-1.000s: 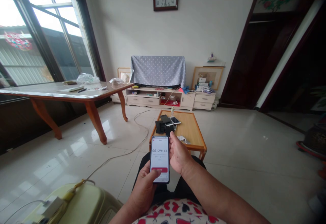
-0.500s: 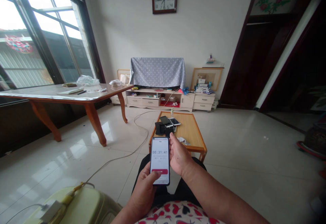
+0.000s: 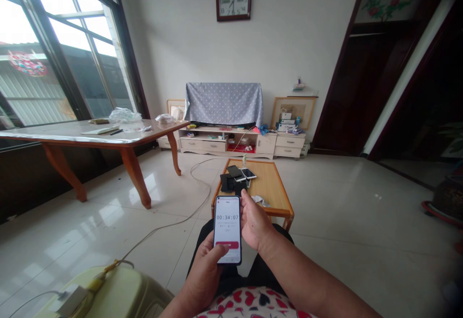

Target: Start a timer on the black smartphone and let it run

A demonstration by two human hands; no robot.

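A smartphone (image 3: 227, 229) stands tilted up above my lap, its lit white screen showing a running timer and a red button. My left hand (image 3: 208, 265) grips its lower left side, with the thumb lying over the red button. Along the phone's right edge is my right hand (image 3: 256, 224), its fingers curled in against the side and partly hidden behind it. Just beyond the phone, a pile of dark and white phones (image 3: 237, 178) lies on a low wooden table (image 3: 269, 178). A crumpled clear wrapper (image 3: 259, 200) rests on that table near my right hand.
A large table (image 3: 141, 137) with plastic bags stands at the left. A pale green stool (image 3: 126, 289) carrying a power strip (image 3: 72, 298) is at lower left, and a cable (image 3: 162, 226) runs from there across the floor. A white TV cabinet (image 3: 206, 144) lines the wall.
The timer on the phone's screen has advanced. Both hands keep the same hold, and the view has shifted only very slightly.
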